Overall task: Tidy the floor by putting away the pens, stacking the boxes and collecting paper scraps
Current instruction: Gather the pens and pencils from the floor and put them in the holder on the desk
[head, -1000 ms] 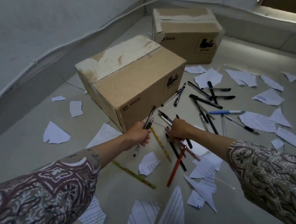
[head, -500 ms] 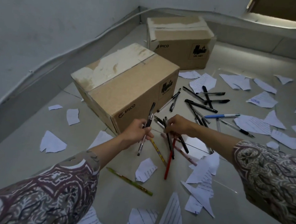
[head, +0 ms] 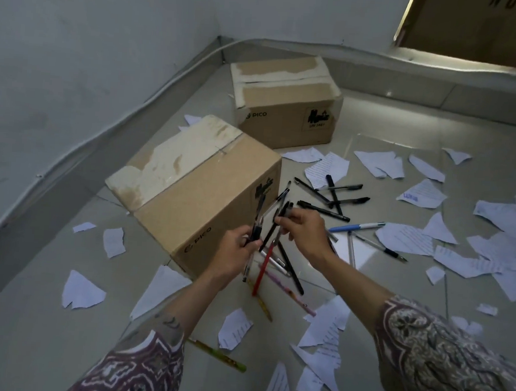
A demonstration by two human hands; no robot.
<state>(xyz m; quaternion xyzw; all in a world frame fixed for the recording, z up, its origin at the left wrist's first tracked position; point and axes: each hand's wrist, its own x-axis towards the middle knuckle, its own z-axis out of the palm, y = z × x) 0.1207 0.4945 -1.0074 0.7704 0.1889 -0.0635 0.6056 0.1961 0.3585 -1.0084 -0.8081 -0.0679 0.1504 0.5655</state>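
Note:
My left hand [head: 237, 249] grips a couple of black pens [head: 256, 222] upright in front of the near cardboard box [head: 190, 190]. Right beside it, my right hand [head: 304, 229] holds a bunch of pens, among them a red pen [head: 262, 269] and black ones, their lower ends hanging toward the floor. More black pens [head: 333, 194] and a blue-and-white pen [head: 356, 227] lie on the tiles past my right hand. A second box [head: 284, 105] stands near the corner. Torn paper scraps [head: 406, 239] are scattered across the floor.
Grey walls meet in the corner behind the boxes, with a cable along the skirting [head: 107, 142]. A yellow-green pencil [head: 218, 355] and a pink pencil [head: 292, 295] lie near my forearms. A brown door panel [head: 482, 27] shows at the top right.
My right hand has lifted a bunch of pens off the floor and brought them up next to my left hand. My head has tilted up, showing more of the far wall.

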